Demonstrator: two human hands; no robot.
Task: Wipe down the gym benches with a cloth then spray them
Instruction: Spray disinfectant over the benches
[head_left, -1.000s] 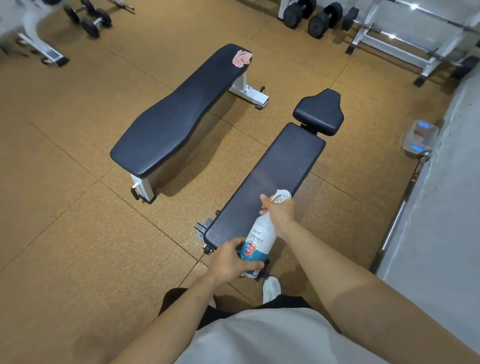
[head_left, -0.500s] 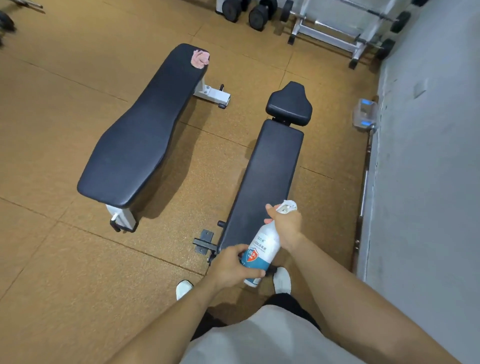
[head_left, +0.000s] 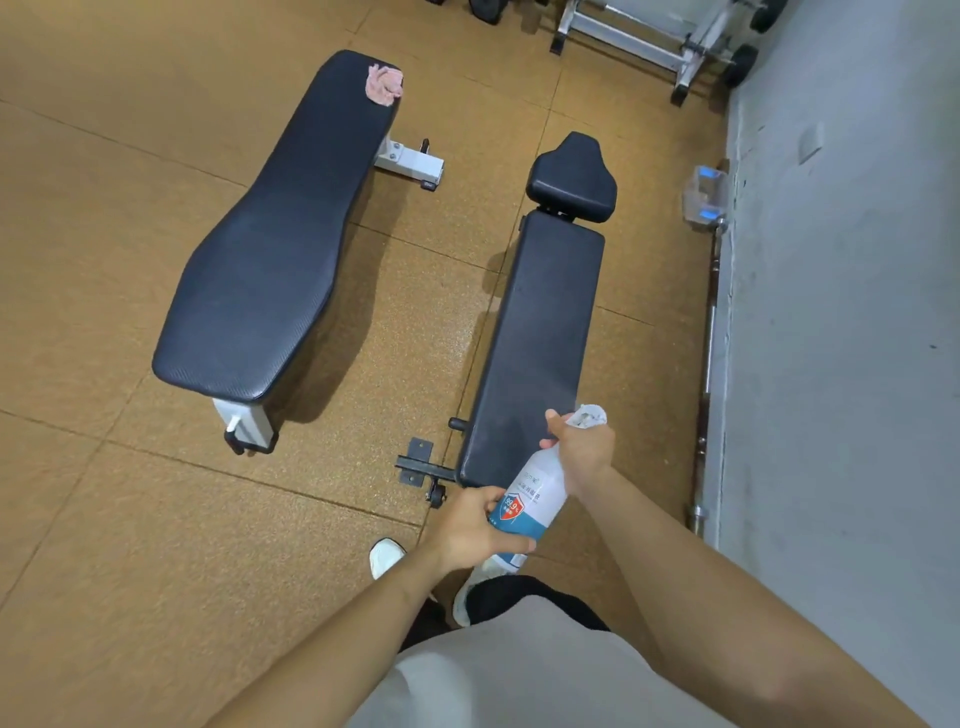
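Observation:
Two black padded benches stand on the brown floor: a wide flat bench (head_left: 270, 249) at the left and a narrow bench (head_left: 540, 332) with a separate seat pad at the right. A crumpled pink cloth (head_left: 384, 84) lies on the far end of the left bench. Over the near end of the right bench I hold a white spray bottle (head_left: 530, 499) with a blue and red label. My left hand (head_left: 472, 530) grips its body. My right hand (head_left: 582, 447) is wrapped round the white trigger head, nozzle pointing along the bench.
A grey wall (head_left: 841, 312) runs along the right, with a steel barbell (head_left: 709, 353) on the floor at its foot and a clear box (head_left: 704, 200) beside it. A white rack (head_left: 660, 36) with dumbbells stands at the back. My white shoes (head_left: 387, 556) are near the bench's foot.
The view has swung left and closer, so both benches look larger and more upright in frame. Both hands keep the same hold on the bottle above the right bench's near end.

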